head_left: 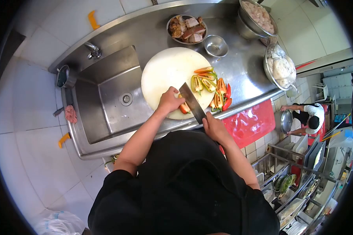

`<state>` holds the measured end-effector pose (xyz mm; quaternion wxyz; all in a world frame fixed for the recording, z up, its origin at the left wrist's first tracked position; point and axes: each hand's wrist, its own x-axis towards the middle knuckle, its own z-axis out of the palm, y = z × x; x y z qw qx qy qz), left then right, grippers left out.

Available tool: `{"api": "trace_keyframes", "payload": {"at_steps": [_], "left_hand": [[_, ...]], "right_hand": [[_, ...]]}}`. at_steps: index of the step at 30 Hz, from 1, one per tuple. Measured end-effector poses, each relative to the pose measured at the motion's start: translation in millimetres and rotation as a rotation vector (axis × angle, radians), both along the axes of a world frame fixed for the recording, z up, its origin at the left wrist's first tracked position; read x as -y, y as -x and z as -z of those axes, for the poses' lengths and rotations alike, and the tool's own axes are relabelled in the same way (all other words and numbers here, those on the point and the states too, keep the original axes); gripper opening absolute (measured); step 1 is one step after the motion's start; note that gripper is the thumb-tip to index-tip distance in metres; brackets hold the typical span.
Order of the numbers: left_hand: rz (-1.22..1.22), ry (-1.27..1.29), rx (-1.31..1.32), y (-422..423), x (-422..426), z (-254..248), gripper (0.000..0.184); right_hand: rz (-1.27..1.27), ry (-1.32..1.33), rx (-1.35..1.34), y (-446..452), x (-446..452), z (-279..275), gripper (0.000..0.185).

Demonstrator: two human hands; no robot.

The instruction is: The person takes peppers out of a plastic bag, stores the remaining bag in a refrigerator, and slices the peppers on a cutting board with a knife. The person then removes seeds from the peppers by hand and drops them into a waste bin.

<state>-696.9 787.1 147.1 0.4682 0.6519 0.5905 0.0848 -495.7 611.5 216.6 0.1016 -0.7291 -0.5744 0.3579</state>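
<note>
My right hand (214,126) is closed round the handle of a cleaver (192,101), whose broad blade lies over the round white cutting board (157,74). Beside the blade, my left hand (171,100) grips a red pepper (185,108) near the board's front edge, its fingertips close to the steel. The blade hides part of that pepper. Cut green and orange pepper halves (204,83) rest at the board's right side, showing pale insides. More split orange peppers (221,88) and whole red peppers (227,104) lie just past them, at the counter edge.
A steel sink (106,113) with a tap (93,51) is on the left. Behind the board stand a bowl of meat chunks (187,29) and a small steel bowl (216,46). A bowl with a wrapped white bundle (280,68) sits right. Another person (312,117) holds a metal bowl farther off.
</note>
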Motion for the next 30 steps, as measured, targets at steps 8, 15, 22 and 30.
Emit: {"api": "trace_keyframes", "payload": {"at_steps": [8,15,22,30], "left_hand": [[-0.171,-0.016,0.234,51,-18,-1,0.035],[-0.51,0.058,0.468,73,11,-28,0.026],[-0.648,-0.035,0.6,81,60,-48,0.024],[-0.945,-0.056,0.615,79,113,-58,0.014]], "right_hand": [[-0.035,-0.094,-0.119,-41,-3,-22,0.032],[-0.285,-0.392,0.142,-77,-128,-76,0.033],[-0.651,-0.488,0.271,-93,-271,32,0.042],[-0.411,-0.593,0.106,-41,-262,38,0.041]]}}
